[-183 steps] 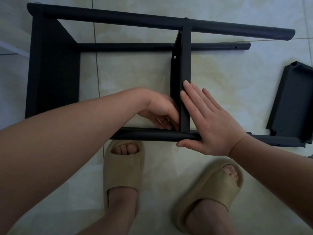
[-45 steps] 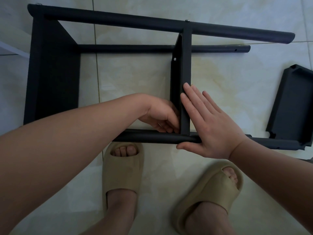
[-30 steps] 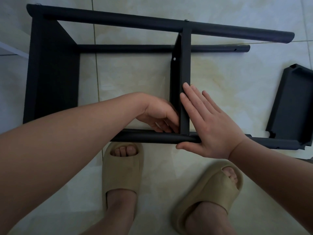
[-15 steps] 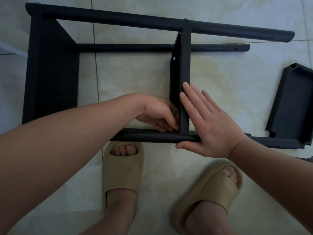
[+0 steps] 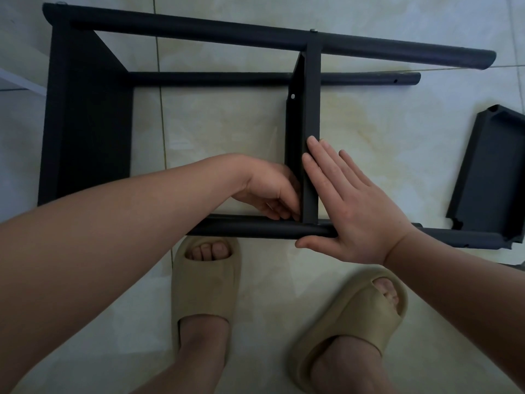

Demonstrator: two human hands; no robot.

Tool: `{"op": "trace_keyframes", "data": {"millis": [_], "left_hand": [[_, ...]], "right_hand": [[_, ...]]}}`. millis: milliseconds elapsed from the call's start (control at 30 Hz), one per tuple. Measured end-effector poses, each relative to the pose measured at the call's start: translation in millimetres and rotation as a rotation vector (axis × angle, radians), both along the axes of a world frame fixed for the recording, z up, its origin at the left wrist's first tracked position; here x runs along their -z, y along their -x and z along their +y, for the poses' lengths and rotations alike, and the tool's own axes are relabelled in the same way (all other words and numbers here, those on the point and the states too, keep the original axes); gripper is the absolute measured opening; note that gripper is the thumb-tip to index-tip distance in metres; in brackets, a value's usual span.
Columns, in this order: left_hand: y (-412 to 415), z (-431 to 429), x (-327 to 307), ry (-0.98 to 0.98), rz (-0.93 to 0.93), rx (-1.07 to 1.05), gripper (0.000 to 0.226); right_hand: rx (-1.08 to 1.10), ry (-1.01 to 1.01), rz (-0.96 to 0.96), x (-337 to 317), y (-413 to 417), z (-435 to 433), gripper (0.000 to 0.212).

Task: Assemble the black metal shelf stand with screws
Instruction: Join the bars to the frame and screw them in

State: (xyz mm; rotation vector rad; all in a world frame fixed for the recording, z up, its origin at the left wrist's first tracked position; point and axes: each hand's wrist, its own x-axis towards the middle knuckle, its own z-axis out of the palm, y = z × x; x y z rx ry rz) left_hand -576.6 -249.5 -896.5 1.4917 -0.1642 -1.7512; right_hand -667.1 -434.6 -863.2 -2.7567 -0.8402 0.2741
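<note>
Centre frame: right hand (image 5: 358, 211) braces the shelf (image 5: 311, 109), fingers flat; left hand (image 5: 270, 194) curls at the tube (image 5: 255, 230) joint, grip hidden. Probably screwing; next, tighten.

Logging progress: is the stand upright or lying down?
Lying on its side: the stand has its poles level along the floor and its shelves on edge.

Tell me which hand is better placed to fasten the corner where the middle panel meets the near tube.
Left. The left hand curls its fingers at the inside corner of the middle panel and near tube; the right hand lies flat across both, likely bracing them.
</note>
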Motion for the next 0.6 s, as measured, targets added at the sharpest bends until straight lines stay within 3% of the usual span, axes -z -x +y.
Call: {"op": "trace_keyframes", "data": {"millis": [333,433,600], "left_hand": [[4.4,4.8,-1.4,0.050,0.007,-0.064,0.014],[1.5,5.2,-3.1,0.044,-0.023,-0.030,0.026],[-2.9,8.2,-15.5,-0.065,-0.127,0.066,0.015]], "right_hand": [[-0.004,0.001,0.006,-0.3,0.0,0.3,0.110],[-0.009,0.006,0.006,-1.0,-0.3,0.3,0.110],[-0.016,0.029,0.005,-0.3,0.2,-0.6,0.110]]}}
